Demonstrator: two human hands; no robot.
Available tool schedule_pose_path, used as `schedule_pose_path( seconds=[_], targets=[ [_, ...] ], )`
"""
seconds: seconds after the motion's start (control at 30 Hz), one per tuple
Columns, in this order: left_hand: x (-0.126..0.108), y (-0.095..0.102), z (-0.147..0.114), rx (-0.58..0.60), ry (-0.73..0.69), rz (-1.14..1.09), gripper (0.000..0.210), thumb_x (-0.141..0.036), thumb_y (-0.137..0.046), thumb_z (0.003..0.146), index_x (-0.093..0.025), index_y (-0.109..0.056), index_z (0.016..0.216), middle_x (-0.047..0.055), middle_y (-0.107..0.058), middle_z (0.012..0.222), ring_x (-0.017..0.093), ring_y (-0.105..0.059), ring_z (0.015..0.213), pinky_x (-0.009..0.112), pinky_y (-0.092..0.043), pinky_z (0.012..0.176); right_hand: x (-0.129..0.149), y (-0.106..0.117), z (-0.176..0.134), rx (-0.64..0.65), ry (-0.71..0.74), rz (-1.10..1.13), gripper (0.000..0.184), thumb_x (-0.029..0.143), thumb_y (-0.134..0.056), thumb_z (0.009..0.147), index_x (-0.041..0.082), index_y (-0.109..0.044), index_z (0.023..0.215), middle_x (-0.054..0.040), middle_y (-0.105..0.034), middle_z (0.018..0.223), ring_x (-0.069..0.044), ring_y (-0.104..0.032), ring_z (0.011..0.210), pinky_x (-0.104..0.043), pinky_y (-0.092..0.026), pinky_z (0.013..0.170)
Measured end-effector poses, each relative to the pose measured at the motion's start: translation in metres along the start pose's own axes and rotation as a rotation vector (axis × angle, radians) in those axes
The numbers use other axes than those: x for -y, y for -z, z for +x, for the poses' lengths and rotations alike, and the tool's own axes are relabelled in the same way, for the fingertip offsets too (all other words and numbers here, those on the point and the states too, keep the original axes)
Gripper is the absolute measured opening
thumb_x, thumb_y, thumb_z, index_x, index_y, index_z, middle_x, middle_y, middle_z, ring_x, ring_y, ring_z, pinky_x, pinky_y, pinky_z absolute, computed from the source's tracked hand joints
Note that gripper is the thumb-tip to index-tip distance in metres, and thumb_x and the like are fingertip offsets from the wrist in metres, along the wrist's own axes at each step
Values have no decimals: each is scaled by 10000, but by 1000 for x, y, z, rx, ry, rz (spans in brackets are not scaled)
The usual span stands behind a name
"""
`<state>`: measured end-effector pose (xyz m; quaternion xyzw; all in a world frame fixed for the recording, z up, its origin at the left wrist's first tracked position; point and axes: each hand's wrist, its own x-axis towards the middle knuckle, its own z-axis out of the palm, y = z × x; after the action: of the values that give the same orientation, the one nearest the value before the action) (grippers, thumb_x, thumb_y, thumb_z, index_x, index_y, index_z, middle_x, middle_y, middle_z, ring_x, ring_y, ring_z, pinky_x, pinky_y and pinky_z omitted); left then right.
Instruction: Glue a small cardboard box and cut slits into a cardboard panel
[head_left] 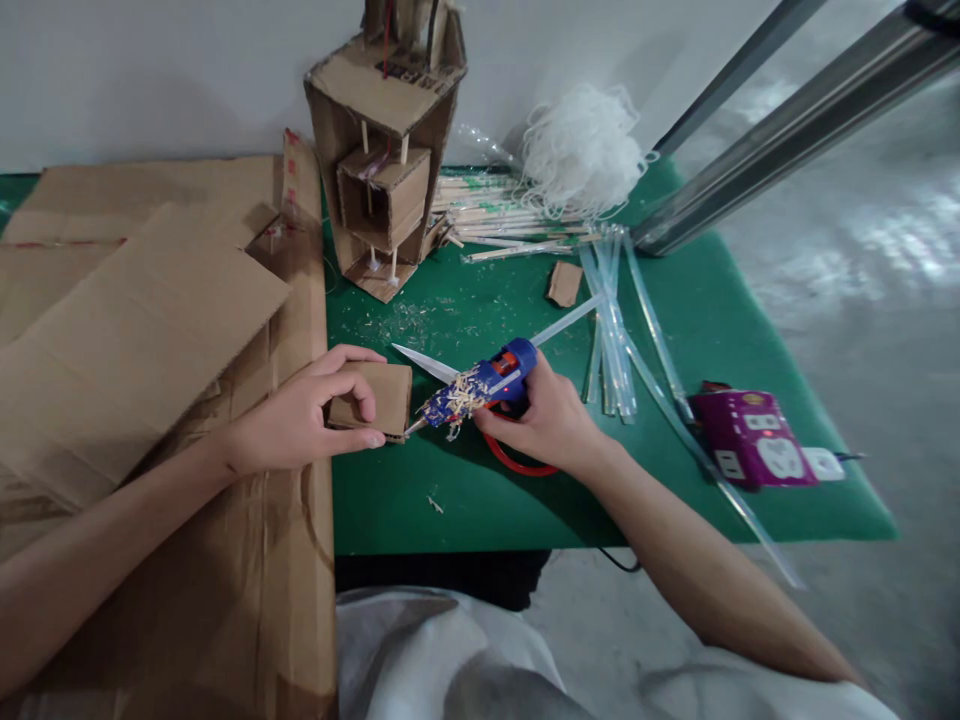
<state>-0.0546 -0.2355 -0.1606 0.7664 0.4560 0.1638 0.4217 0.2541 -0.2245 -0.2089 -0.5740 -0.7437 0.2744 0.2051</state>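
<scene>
My right hand is wrapped round a blue hot glue gun with wood shavings stuck along its barrel. A clear glue stick pokes from the gun's back. The nozzle tip meets the near right corner of a small cardboard piece, whether touching or just beside it I cannot tell. My left hand grips that piece from its left side, fingers curled over the top and thumb along the near edge. Under the gun lie scissors with red handles, partly hidden by the gun and my right hand.
A cardboard structure with an inner box stands at the back. Behind lie wooden sticks and white string. Several glue sticks, a cardboard scrap and a purple power socket are to the right; cardboard sheets cover the left.
</scene>
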Motion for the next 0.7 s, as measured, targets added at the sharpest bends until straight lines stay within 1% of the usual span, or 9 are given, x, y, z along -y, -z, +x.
schedule_pose_path(
  seconds=[0.23, 0.4, 0.53, 0.7],
  targets=[
    [0, 0, 0, -7, -11, 14, 272, -427, -774, 847, -200, -626, 822, 98, -541, 1389, 298, -527, 1372, 426, -450, 1145, -1, 0, 0, -52, 17, 4, 436, 540, -689, 731, 264, -416, 928, 12, -613, 649, -214, -600, 574, -322, -411, 542],
    [0, -1, 1, -9, -24, 9, 259, -406, -771, 853, -198, -622, 815, 100, -550, 1369, 286, -532, 1366, 413, -453, 1143, 0, 2, -1, -84, 37, 31, 423, 518, -684, 720, 274, -397, 913, 34, -587, 618, -196, -573, 533, -312, -398, 516],
    [-1, -1, 1, -10, -27, 0, 255, -392, -773, 852, -198, -613, 807, 100, -560, 1337, 291, -520, 1386, 417, -450, 1147, 0, 2, -2, -58, 49, 15, 421, 527, -679, 729, 275, -397, 912, 30, -586, 628, -205, -592, 556, -312, -400, 528],
    [-1, 0, 1, -9, -33, 0, 249, -386, -773, 852, -198, -615, 812, 101, -562, 1327, 291, -519, 1390, 419, -456, 1142, 1, 0, -1, -49, -12, -28, 447, 550, -679, 723, 277, -374, 902, 24, -580, 636, -216, -598, 571, -320, -401, 546]
  ],
)
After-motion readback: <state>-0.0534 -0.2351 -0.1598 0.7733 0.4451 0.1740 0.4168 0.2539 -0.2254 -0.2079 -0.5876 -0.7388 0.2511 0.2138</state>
